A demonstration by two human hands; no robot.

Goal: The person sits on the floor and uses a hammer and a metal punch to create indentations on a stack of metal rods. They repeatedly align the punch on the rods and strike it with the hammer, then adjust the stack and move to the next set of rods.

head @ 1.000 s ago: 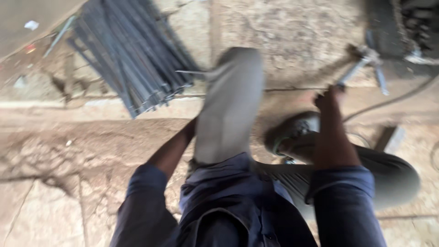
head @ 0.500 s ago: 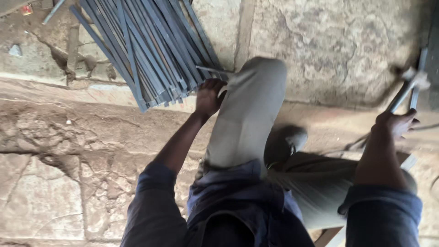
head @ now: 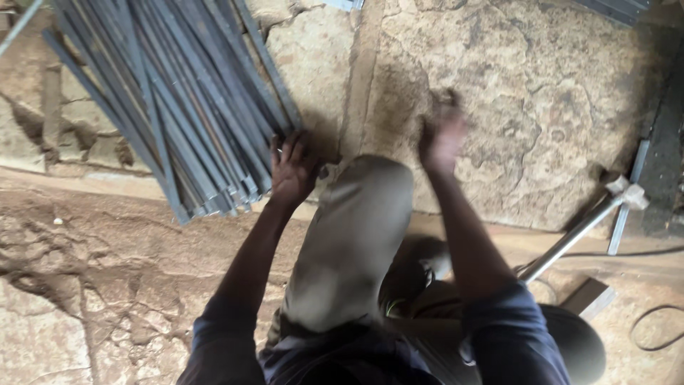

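A bundle of long grey metal strips (head: 178, 100) lies on the cracked stone floor at the upper left, fanned out towards me. My left hand (head: 292, 170) rests on the near right end of the bundle, fingers spread over the strip ends. My right hand (head: 442, 135) is blurred in mid-air above the stone slab to the right of my raised knee (head: 363, 228); it holds nothing that I can see. My knee in khaki trousers stands between the two arms.
A metal hammer-like tool (head: 584, 228) with a long shaft lies on the floor at the right. A dark cable (head: 652, 328) curls at the lower right. A small wooden block (head: 588, 299) sits near it. More metal bars (head: 613, 8) show at the top right.
My right hand has left the tool at the right and swung left to above the slab beside my knee. My left hand stays at the ends of the strips. The view has shifted.
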